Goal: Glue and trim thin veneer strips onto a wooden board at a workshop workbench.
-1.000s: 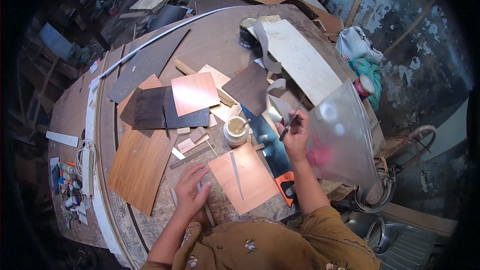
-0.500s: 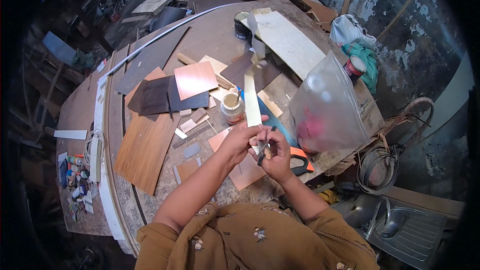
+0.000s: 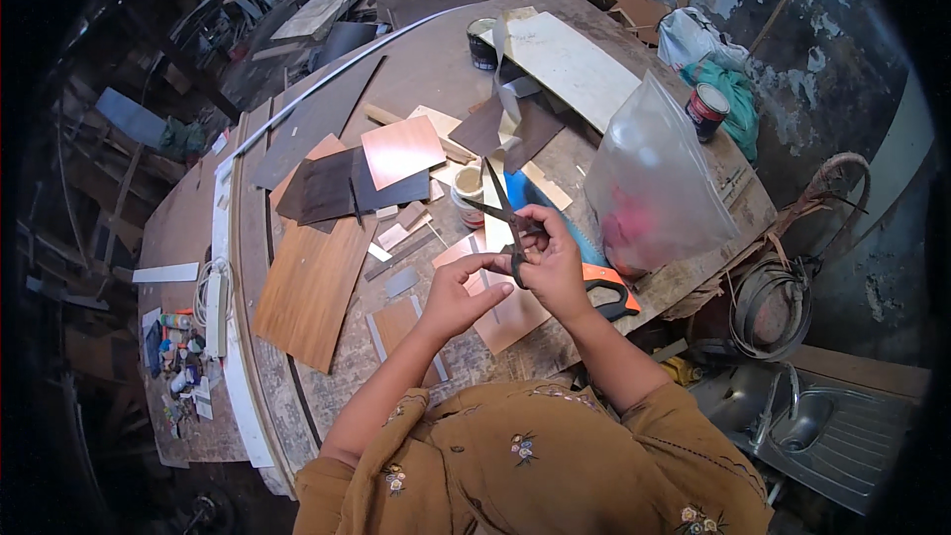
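Table (image 3: 421, 54) below scissors (image 3: 510, 219), near wall (image 3: 827, 74)

Right hand (image 3: 557, 263): closed about the handles of the scissors (image 3: 517, 260), fingers bent, back of the hand facing up and outward. Right forearm (image 3: 622, 362): bare, slanting up to the scissors from below and to their right. Left hand (image 3: 464, 295): just left of the scissors' handles, fingers directed toward them, thumb (image 3: 491, 298) parted from the fingers. Contact between left fingertips and scissors: could not be determined. Left forearm (image 3: 381, 386): bare, rising toward the scissors from lower left. Both elbows: bent.
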Demonstrator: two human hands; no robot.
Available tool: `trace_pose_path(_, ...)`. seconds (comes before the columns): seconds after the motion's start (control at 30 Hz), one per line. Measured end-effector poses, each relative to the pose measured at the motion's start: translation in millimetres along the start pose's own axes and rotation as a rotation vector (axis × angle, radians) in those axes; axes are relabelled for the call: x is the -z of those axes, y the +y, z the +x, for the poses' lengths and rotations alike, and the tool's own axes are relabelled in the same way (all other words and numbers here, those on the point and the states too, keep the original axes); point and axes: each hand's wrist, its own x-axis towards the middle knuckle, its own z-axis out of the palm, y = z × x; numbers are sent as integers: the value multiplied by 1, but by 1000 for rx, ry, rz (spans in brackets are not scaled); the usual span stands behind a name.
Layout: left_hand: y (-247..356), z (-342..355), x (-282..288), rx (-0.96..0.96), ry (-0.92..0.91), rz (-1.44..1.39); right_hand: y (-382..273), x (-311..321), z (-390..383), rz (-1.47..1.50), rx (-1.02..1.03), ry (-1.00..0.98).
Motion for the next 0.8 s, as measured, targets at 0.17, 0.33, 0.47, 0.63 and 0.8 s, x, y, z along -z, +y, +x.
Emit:
trace_pose_path(0.17,-18,-3,5,123,104,-255,-5,-4,11,84,-48,-7)
trace_pose_path(0.33,-19,-3,16,151,221,-543,-24,26,6,-173,-237,-248)
trace_pose_path(0.47,-17,0,28,174,269,-665,-33,40,-10,-530,-260,-516)
trace_pose_path(0.63,-21,8,38,213,252,-594,-22,51,-20,-666,-305,-629)
trace_pose_path(0.8,-28,12,41,166,244,-540,-24,49,-16,-524,-291,-645)
